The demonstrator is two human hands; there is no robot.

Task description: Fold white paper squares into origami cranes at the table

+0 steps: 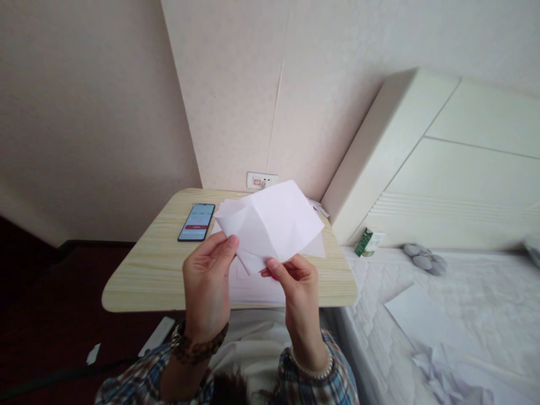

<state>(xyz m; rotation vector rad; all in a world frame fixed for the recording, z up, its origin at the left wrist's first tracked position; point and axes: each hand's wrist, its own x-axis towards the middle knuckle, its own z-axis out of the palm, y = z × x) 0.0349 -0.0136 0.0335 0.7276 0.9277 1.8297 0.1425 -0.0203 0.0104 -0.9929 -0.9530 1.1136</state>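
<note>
A white sheet of paper [284, 216], partly folded with creases across it, is held up above the small table. My left hand [208, 275] pinches its lower left edge between thumb and fingers. At its lower edge, farther right, my right hand [297, 281] pinches it the same way, thumb on top. The left side of the sheet curls over into a rounded fold. More white paper [255, 289] lies on the tabletop beneath, mostly hidden by the held sheet and my hands. A small red spot shows beside my right fingers; I cannot make out what it is.
On the wooden table [143, 270] a phone [196, 222] lies at the left. A wall socket [261, 180] sits behind. To the right, the bed [371, 298] holds a green and white box [369, 242], a grey padded object [425, 259], loose paper [422, 315] and crumpled paper [455, 377].
</note>
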